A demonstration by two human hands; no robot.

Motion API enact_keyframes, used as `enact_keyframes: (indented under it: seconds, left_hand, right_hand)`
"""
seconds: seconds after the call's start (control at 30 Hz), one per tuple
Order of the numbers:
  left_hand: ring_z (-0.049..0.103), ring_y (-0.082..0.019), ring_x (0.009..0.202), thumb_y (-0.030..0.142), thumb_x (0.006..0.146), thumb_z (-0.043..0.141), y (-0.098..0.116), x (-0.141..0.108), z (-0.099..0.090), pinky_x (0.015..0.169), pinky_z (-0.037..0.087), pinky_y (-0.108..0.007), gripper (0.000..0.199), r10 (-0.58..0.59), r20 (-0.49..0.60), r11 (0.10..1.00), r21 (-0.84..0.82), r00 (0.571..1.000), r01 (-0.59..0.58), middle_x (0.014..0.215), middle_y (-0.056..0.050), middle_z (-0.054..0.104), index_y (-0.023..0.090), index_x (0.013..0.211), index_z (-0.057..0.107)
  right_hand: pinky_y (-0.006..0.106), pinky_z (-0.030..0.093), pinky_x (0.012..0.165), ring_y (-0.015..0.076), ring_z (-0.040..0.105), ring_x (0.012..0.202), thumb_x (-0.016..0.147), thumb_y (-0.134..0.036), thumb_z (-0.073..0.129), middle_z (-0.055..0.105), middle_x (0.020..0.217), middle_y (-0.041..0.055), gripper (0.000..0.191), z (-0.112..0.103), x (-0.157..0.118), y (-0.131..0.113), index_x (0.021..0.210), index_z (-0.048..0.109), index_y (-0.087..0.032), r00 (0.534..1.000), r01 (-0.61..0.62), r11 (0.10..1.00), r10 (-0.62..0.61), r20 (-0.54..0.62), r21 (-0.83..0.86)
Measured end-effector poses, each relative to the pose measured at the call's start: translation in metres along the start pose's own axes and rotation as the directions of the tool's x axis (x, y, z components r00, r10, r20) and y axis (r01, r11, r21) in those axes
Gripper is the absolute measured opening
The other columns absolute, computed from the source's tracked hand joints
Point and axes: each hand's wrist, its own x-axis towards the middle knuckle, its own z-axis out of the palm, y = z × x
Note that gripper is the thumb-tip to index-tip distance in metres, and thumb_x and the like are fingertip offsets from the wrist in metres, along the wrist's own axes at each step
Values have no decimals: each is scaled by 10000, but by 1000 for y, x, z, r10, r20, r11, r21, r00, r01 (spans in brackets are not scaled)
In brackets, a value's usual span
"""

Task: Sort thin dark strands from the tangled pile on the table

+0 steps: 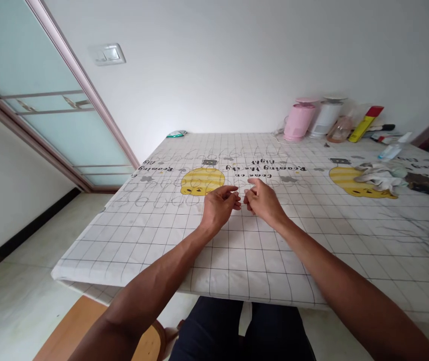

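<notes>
My left hand [219, 206] is over the checked tablecloth [154, 250], its fingers bent and drawn together. Facing it a small gap away, my right hand [264, 201] has the index finger partly raised and the other fingers curled in towards the thumb. Anything held between the fingertips is too thin or too hidden to make out. Beyond both hands, thin dark curls [169, 200] lie in rows across the cloth. A yellow printed figure [202, 180] shows just past my left hand. Several loose dark strands [421, 230] spread over the right part of the table.
Crumpled pale cloths [380, 175] and a dark wad [421, 183] lie to the right. Along the wall stand a pink device [299, 120], a white device [325, 118], a yellow-red box [365, 124] and a clear bottle [393, 148]. A green packet [176, 134] rests at the back left.
</notes>
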Motion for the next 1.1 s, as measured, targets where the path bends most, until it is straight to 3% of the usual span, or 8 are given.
enact_keyframes:
  seconds: [0.13, 0.5, 0.63, 0.8, 0.93, 1.1]
  left_hand:
    - [744, -195, 666, 271, 898, 782, 1, -2, 1, 653, 676, -362, 245, 26, 1, 998, 49, 1000, -26, 780, -59, 772, 137, 1103, 796]
    - [729, -179, 635, 231, 922, 776, 2, -5, 1, 649, 670, -340, 283, -9, 25, 997, 79, 1000, 7, 760, -47, 761, 124, 1182, 797]
    - [719, -156, 602, 192, 960, 721, 2, -7, 3, 615, 653, -301, 291, -11, 40, 988, 154, 999, 5, 735, -21, 739, 121, 1236, 779]
    - [713, -142, 617, 154, 976, 676, 4, -9, 5, 611, 636, -265, 265, -34, 17, 973, 229, 999, 29, 735, -21, 738, 116, 1218, 776]
    - [698, -133, 602, 149, 990, 656, 3, -10, 6, 603, 625, -259, 283, -53, 35, 969, 242, 998, 43, 748, -25, 739, 106, 1245, 771]
    - [698, -132, 581, 120, 994, 626, -1, -10, 9, 594, 627, -264, 294, -67, 27, 968, 246, 997, 59, 738, -27, 739, 87, 1248, 771]
  right_hand:
    - [266, 501, 460, 155, 635, 540, 1107, -289, 514, 735, 774, 29, 467, 0, -3, 2, 1546, 511, -128, 999, 27, 1000, -27, -26, -14]
    - [263, 451, 411, 155, 580, 473, 1121, -275, 487, 700, 698, 21, 495, -4, -7, 1, 1590, 530, -126, 1000, -14, 999, 13, -27, -37]
    - [259, 444, 469, 144, 573, 492, 1116, -179, 417, 705, 717, 39, 483, -7, -11, -4, 1565, 581, -110, 999, -43, 984, 38, -30, -172]
    - [310, 527, 650, 206, 699, 694, 1093, -147, 454, 783, 922, 143, 441, -8, -6, 5, 1469, 676, -77, 999, 45, 917, -54, -11, -397]
    - [335, 553, 837, 269, 760, 933, 1075, -137, 512, 797, 1037, 183, 395, -10, -1, 18, 1408, 717, -84, 988, 149, 873, -153, 29, -465]
    - [336, 523, 769, 276, 747, 871, 1050, -124, 532, 794, 972, 176, 397, -14, -4, 19, 1393, 730, -92, 986, 167, 839, -156, 64, -518]
